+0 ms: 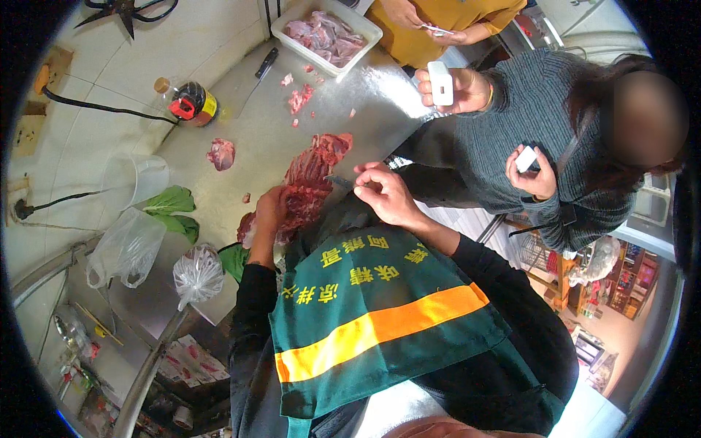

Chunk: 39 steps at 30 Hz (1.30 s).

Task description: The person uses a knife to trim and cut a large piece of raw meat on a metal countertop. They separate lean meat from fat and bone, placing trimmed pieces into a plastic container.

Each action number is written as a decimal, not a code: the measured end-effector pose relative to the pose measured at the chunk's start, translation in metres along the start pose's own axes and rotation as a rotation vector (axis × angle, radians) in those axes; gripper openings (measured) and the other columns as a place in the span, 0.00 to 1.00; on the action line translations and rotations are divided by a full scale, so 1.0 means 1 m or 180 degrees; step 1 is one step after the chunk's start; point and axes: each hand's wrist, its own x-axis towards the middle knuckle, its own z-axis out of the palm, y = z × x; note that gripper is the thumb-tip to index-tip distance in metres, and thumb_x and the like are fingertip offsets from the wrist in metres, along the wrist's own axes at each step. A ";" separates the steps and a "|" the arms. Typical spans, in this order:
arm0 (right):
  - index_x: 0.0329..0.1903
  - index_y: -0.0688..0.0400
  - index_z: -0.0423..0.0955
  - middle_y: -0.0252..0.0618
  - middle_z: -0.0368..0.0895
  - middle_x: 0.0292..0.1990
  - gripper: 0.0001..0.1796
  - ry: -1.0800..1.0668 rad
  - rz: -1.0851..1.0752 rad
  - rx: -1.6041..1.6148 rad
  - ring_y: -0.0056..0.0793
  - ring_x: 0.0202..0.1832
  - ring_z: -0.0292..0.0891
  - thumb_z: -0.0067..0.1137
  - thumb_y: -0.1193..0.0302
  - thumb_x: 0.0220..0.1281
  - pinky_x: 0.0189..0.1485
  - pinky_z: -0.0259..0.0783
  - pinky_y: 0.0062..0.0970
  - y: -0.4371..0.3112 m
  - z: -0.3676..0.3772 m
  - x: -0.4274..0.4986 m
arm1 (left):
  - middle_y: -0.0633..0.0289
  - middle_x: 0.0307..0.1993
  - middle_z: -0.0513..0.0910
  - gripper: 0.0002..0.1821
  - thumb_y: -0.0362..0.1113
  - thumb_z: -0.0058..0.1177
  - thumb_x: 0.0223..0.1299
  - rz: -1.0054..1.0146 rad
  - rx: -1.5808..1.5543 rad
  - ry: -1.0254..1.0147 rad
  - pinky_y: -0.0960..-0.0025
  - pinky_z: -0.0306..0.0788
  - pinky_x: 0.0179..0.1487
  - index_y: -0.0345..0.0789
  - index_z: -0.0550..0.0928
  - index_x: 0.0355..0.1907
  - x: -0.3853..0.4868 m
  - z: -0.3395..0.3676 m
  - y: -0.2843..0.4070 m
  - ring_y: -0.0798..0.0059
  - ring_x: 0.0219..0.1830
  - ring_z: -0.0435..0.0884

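Observation:
A slab of raw red meat with rib bones (315,167) lies on the metal table, close to the front of my apron. My left hand (271,211) grips its left edge, fingers curled over the meat. My right hand (386,191) is at the right of the slab, thumb and fingers pinched around a small knife (340,180). The blade points left, its tip at the meat's edge; the handle is mostly hidden by my fingers. A separate chunk of raw meat (221,154) sits to the left, and small scraps (300,98) lie farther back.
A second knife (266,63) rests near the wall by a bottle of dark liquid (194,104). A white tub (350,68) of meat stands at the back. Leafy greens (172,202) and a clear container (137,178) are at left. Two people stand beside the table, one holding white devices (441,85).

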 end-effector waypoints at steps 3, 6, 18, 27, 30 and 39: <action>0.39 0.61 0.81 0.47 0.82 0.53 0.06 0.0051 -0.0072 0.0006 0.39 0.55 0.82 0.69 0.74 0.62 0.49 0.80 0.33 -0.001 0.001 0.001 | 0.46 0.42 0.87 0.11 0.39 0.54 0.72 0.0055 0.0307 -0.0014 0.48 0.77 0.50 0.35 0.85 0.46 0.005 0.007 -0.005 0.42 0.47 0.84; 0.39 0.61 0.81 0.46 0.82 0.52 0.07 0.0029 -0.0099 -0.0175 0.38 0.54 0.82 0.69 0.73 0.62 0.49 0.80 0.33 -0.001 0.000 0.003 | 0.45 0.40 0.85 0.11 0.40 0.54 0.72 0.0158 0.0431 0.0072 0.47 0.76 0.50 0.34 0.84 0.43 0.007 0.013 -0.009 0.42 0.46 0.83; 0.40 0.62 0.82 0.41 0.84 0.47 0.06 0.0011 -0.0261 0.0154 0.31 0.48 0.81 0.68 0.76 0.61 0.54 0.77 0.32 0.013 0.015 0.003 | 0.45 0.41 0.84 0.12 0.41 0.62 0.66 0.0145 -0.0304 -0.0319 0.50 0.75 0.53 0.33 0.88 0.42 0.000 -0.001 -0.018 0.40 0.48 0.81; 0.45 0.64 0.80 0.30 0.82 0.30 0.09 -0.0544 0.0740 0.0399 0.16 0.27 0.76 0.65 0.71 0.71 0.31 0.72 0.21 0.039 0.034 0.017 | 0.50 0.41 0.86 0.10 0.40 0.62 0.65 0.0223 0.0317 0.0183 0.51 0.76 0.53 0.38 0.89 0.43 0.002 0.010 -0.020 0.47 0.48 0.83; 0.47 0.63 0.80 0.29 0.80 0.29 0.09 -0.0653 0.0817 0.0277 0.15 0.27 0.74 0.64 0.71 0.71 0.30 0.71 0.20 0.064 0.055 0.025 | 0.49 0.39 0.84 0.08 0.38 0.63 0.63 0.0227 0.0410 0.0494 0.50 0.76 0.51 0.36 0.87 0.40 -0.006 0.009 -0.008 0.46 0.46 0.82; 0.47 0.61 0.84 0.45 0.90 0.39 0.11 -0.0529 0.0584 -0.0553 0.36 0.41 0.87 0.67 0.70 0.65 0.46 0.79 0.35 0.129 0.105 0.058 | 0.46 0.46 0.87 0.17 0.43 0.66 0.63 -0.0811 -0.0360 0.0743 0.50 0.77 0.54 0.33 0.87 0.47 -0.017 0.013 0.030 0.44 0.50 0.84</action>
